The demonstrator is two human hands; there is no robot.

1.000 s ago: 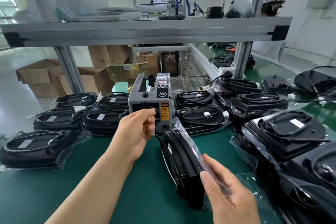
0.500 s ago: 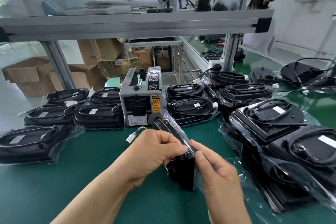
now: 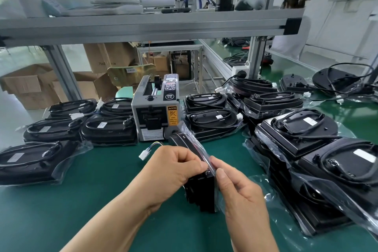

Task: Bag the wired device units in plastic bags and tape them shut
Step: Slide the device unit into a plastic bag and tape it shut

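Left hand (image 3: 173, 168) returned, pinching glossy bag (image 3: 193, 136)

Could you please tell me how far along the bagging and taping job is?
Bagged units lie in rows left of the tape dispenser. The left hand and right hand pinch the plastic bag around a unit standing on edge. The far-right units appear unbagged, cables loose.

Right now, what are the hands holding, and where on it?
Both pinch the bagged unit, standing on edge: left hand and right hand meet on the bag flap at its top edge.
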